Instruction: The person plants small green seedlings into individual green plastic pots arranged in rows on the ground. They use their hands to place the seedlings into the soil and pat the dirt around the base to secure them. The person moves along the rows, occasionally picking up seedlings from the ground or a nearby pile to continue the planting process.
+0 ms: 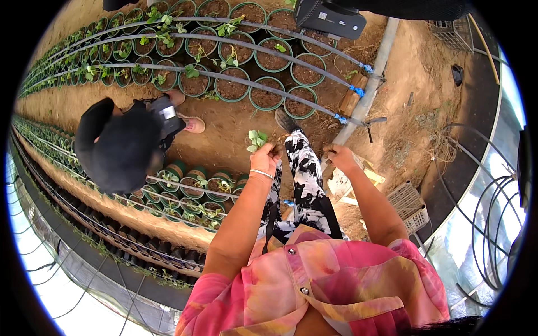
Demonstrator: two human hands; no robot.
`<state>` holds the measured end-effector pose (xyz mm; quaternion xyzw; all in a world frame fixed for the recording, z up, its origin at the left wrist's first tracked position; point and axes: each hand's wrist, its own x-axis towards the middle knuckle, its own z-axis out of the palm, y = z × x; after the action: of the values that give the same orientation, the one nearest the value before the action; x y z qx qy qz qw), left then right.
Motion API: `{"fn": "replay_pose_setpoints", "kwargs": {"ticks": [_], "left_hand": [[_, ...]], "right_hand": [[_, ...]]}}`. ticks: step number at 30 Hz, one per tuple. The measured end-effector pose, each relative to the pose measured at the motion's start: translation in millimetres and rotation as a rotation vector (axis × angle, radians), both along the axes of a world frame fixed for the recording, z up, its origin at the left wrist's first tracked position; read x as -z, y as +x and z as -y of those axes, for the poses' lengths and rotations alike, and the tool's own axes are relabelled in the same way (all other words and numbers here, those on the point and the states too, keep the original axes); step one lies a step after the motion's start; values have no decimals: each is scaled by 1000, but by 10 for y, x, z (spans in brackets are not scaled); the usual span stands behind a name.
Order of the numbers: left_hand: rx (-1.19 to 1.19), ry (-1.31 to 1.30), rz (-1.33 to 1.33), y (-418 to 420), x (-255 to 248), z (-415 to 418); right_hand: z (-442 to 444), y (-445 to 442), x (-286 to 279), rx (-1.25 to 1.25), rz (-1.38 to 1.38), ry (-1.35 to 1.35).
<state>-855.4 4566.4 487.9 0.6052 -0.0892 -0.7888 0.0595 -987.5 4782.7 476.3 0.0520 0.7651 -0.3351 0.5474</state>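
My left hand is closed around a small leafy seedling, whose green leaves stick out to the left of the fingers and whose brownish roots seem to show at the right. A bracelet circles that wrist. To the right, beyond my patterned trouser leg, my right hand has its fingers curled near the thumb; whether it pinches anything is too small to tell. Ahead of my foot stands a round green pot of brown soil, one of several in rows, some with young plants.
Grey irrigation pipes with blue connectors run over the pots to a thick pipe. A co-worker bends at the left between pot rows. Plastic crates, a small wooden stool and looped black hose lie at the right.
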Motion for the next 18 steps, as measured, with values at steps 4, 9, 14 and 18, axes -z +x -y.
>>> {"fn": "replay_pose_setpoints", "kwargs": {"ticks": [4,9,14,18], "left_hand": [[33,22,17,225,140,175],[-38,-34,73,347,252,456],[-61,-105,98,425,579,762],[-175,-191,120,362,931,976]], "right_hand": [[35,234,-94,-2,5,20],[177,385,-213,-32,-10,61],[311,422,238,-141,-108,-60],[843,340,446,-415,-331,-104]]}}
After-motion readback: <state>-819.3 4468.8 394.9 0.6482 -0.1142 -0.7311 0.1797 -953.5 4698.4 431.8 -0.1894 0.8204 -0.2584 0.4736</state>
